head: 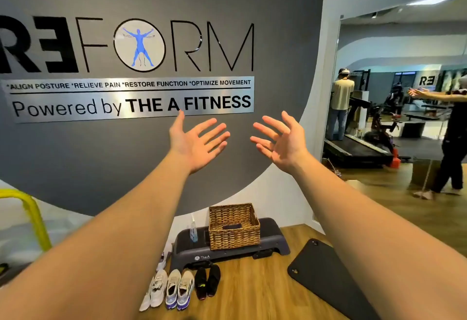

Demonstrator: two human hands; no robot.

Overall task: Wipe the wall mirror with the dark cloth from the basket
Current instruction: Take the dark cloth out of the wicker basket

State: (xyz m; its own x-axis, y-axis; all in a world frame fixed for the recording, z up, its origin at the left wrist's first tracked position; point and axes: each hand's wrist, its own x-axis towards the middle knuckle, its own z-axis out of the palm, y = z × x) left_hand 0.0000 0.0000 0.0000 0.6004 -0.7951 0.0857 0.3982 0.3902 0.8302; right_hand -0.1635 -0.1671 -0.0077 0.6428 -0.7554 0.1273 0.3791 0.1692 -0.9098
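Observation:
A woven basket (234, 237) stands on a dark step platform (267, 242) against the wall, low in the head view. A dark cloth (232, 227) lies folded at the basket's bottom. The wall mirror (404, 49) covers the wall at the right and reflects a gym. My left hand (195, 140) and my right hand (283, 139) are raised in front of me, palms facing each other, fingers spread and straight. Both hold nothing and hover well above the basket, left of the mirror.
A clear spray bottle (193, 231) stands on the platform left of the basket. Several shoes (180, 288) line the wooden floor in front. A black mat (331, 276) lies at the right, a yellow frame (32, 216) at the left. A grey logo wall (126, 72) faces me.

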